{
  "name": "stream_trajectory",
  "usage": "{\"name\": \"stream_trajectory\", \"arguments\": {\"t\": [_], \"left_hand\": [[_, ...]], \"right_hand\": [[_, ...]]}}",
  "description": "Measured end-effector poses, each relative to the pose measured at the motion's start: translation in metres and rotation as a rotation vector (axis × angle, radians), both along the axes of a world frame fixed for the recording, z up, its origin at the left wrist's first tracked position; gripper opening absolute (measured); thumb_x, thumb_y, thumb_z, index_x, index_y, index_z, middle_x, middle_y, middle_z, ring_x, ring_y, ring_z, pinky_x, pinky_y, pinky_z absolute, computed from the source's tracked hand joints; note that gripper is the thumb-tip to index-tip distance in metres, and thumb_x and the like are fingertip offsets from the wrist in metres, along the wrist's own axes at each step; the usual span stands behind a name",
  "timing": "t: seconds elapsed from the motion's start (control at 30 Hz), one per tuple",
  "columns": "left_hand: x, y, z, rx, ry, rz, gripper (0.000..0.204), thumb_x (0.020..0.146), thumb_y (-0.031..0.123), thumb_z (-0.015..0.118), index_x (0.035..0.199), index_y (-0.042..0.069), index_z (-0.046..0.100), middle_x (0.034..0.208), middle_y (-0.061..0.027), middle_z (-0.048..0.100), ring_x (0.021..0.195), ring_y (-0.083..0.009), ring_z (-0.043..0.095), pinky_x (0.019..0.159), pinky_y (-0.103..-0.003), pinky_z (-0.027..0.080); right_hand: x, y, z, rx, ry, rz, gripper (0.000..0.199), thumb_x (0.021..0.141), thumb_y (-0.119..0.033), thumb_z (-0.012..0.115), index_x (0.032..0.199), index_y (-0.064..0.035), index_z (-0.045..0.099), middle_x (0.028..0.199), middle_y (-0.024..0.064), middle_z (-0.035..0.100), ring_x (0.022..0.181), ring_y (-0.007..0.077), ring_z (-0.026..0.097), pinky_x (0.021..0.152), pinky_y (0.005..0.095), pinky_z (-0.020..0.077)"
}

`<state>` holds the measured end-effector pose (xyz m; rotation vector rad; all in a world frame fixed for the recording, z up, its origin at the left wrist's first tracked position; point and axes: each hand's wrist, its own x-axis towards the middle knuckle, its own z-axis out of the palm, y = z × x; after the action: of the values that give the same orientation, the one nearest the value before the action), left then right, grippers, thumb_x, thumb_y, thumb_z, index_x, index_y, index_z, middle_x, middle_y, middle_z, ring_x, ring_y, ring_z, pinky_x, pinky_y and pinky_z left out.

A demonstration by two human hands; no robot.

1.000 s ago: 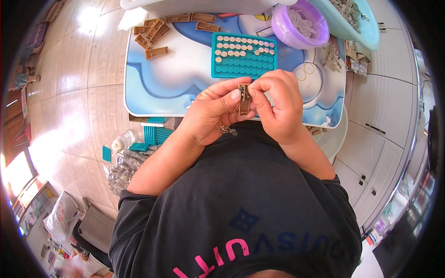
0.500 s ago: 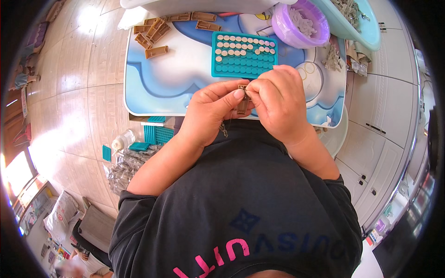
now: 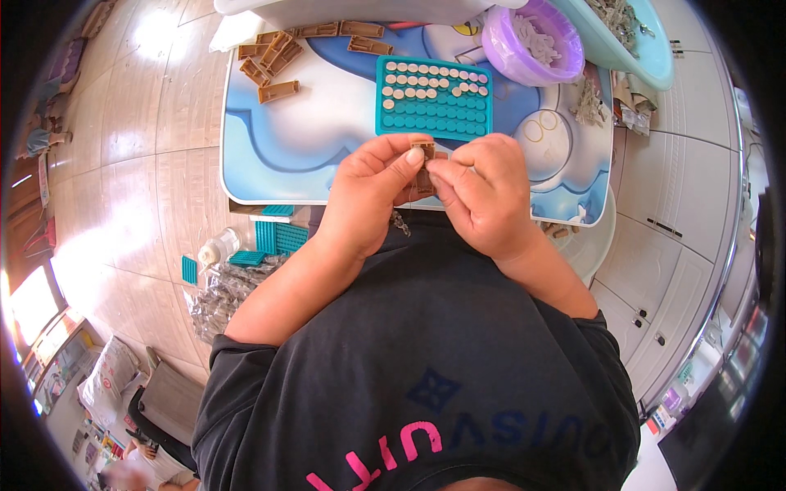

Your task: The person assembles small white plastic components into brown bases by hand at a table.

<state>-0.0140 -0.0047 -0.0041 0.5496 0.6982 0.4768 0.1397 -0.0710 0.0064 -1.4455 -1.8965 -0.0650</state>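
Over the near edge of the table, my left hand [image 3: 366,186] is closed on a narrow brown plastic piece [image 3: 423,185], hollow like a small open trough. The thumb presses near its upper end. A small metallic chain [image 3: 399,222] dangles below my left fingers. My right hand [image 3: 490,188] is closed in a pinch against the right side of the piece; anything small between its fingertips is hidden. Just beyond my hands lies a teal tray [image 3: 434,129] with rows of round spots, and pale round discs [image 3: 422,81] sit in its far rows.
More brown pieces [image 3: 281,92] lie loose at the table's far left. A purple basin [image 3: 492,57] with white parts and a light-blue basin [image 3: 655,69] with metallic parts stand far right. Rubber rings [image 3: 541,126] lie on the table. Teal trays [image 3: 282,237] and bagged parts [image 3: 217,290] are lower left.
My right hand has moved slightly down, from the top of the brown piece to its side. The piece has tilted a little in my left hand.
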Motion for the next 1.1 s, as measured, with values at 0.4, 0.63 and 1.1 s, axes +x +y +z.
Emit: {"name": "stream_trajectory", "arguments": {"t": [0.4,0.63,1.1], "left_hand": [[0.005,0.0,-0.001,0.062,0.025,0.13,0.02,0.093,0.011,0.054,0.109,0.0,0.052,0.104,-0.0128,0.063,0.091,-0.0184,0.062,0.082,-0.031,0.051],[0.0,0.004,-0.002,0.101,0.099,0.141,0.023,0.094,0.015,0.051,0.113,0.001,0.051,0.107,-0.0155,0.063,0.094,-0.022,0.064,0.081,-0.032,0.053],[0.0,0.003,0.001,0.053,0.08,0.122,0.024,0.093,0.015,0.053,0.111,-0.001,0.052,0.102,-0.0126,0.063,0.091,-0.0186,0.063,0.08,-0.031,0.052]], "right_hand": [[-0.023,-0.011,-0.001,-0.32,0.283,-0.139,0.031,0.067,-0.009,0.077,0.09,-0.0067,0.055,0.078,0.0034,0.061,0.067,0.0222,0.056,0.062,0.0336,0.0428],[-0.018,-0.016,-0.005,-0.318,0.536,-0.135,0.019,0.074,0.001,0.068,0.088,-0.0047,0.057,0.071,0.0055,0.06,0.062,0.0185,0.059,0.058,0.029,0.0441],[-0.02,-0.011,-0.004,-0.3,0.377,-0.03,0.017,0.074,-0.006,0.068,0.09,-0.0102,0.062,0.064,0.0034,0.059,0.055,0.0245,0.055,0.054,0.0339,0.0397]]}}
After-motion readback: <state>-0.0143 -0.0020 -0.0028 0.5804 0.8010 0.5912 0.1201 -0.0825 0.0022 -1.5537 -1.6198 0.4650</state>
